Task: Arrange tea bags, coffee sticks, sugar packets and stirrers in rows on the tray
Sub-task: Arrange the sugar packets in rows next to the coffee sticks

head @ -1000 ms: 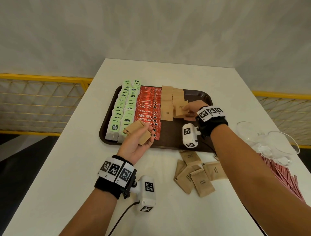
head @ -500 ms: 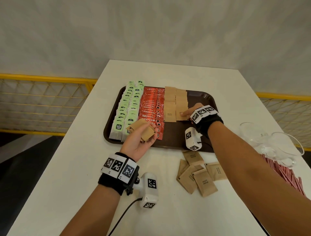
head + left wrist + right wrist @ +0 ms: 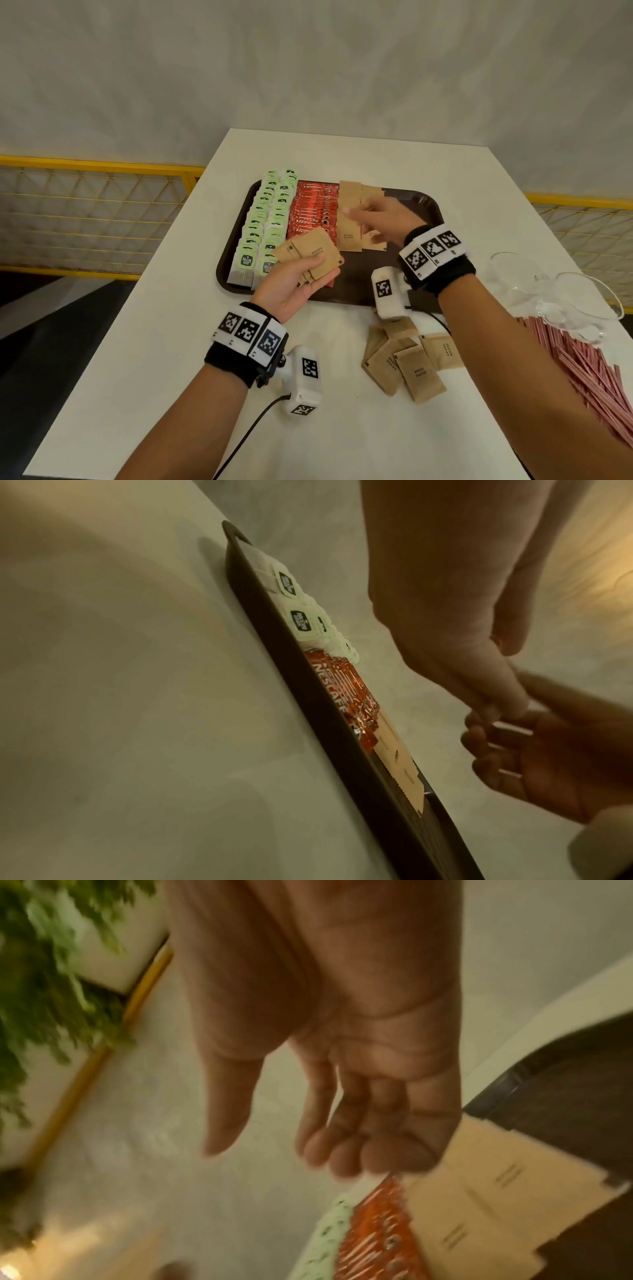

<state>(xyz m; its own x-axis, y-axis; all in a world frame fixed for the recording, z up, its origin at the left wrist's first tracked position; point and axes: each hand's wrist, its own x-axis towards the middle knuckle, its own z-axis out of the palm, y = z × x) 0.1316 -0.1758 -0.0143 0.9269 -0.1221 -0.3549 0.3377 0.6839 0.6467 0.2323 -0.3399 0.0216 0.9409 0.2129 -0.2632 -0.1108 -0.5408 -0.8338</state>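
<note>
Left grip (image 3: 291,287) clasps a sugar-packet stack (image 3: 310,258); the empty, loose-fingered right grip (image 3: 376,219) hovers just beyond it.

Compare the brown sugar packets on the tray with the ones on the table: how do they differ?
The sugar packets on the tray lie in neat, overlapping rows beside the coffee sticks; the sugar packets on the table lie in a loose pile, pointing different ways. The tray group is aligned with the tray; the table group is not. Both are the same brown paper packets.
</note>
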